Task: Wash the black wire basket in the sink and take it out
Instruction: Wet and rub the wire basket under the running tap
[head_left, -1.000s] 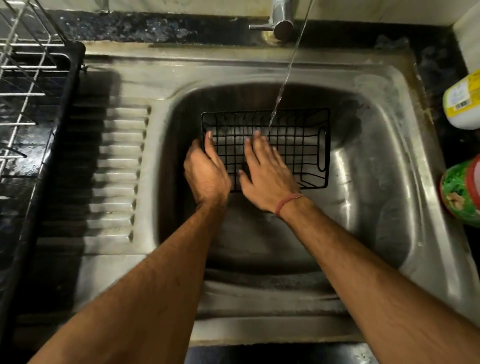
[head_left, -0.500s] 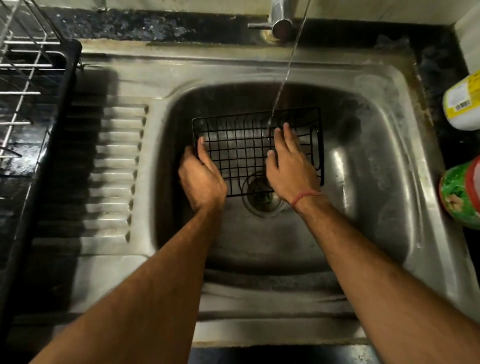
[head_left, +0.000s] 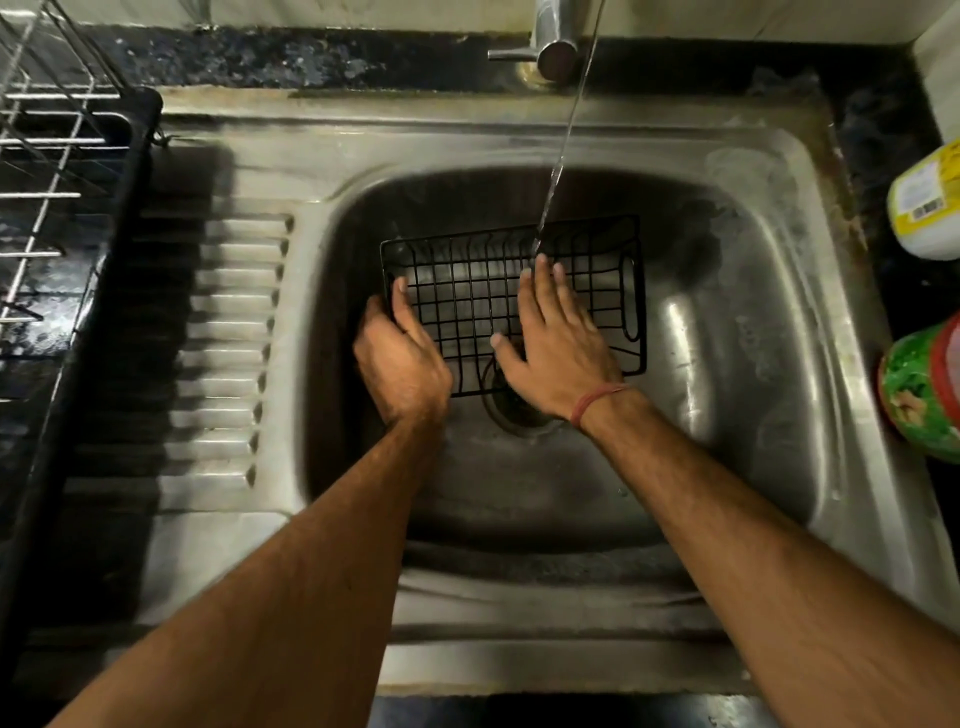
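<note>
The black wire basket (head_left: 467, 291) lies in the steel sink (head_left: 727, 338), over the drain, under a thin stream of water from the tap (head_left: 556, 41). My left hand (head_left: 400, 358) grips the basket's left edge, thumb laid over the wires and fingers hidden behind the rim. My right hand (head_left: 558, 343) lies flat on the grid inside the basket, fingers straight and pointing away from me, the fingertips just below where the water lands.
A ribbed draining board (head_left: 223, 338) is left of the bowl, with a dish rack (head_left: 57, 208) in a black tray beyond it. A yellow-labelled bottle (head_left: 927, 202) and a green container (head_left: 924, 389) stand on the right counter edge.
My right hand slid right across the basket floor, then back a little to the left. The basket shifted slightly left and tilted; my left hand stayed on its left edge.
</note>
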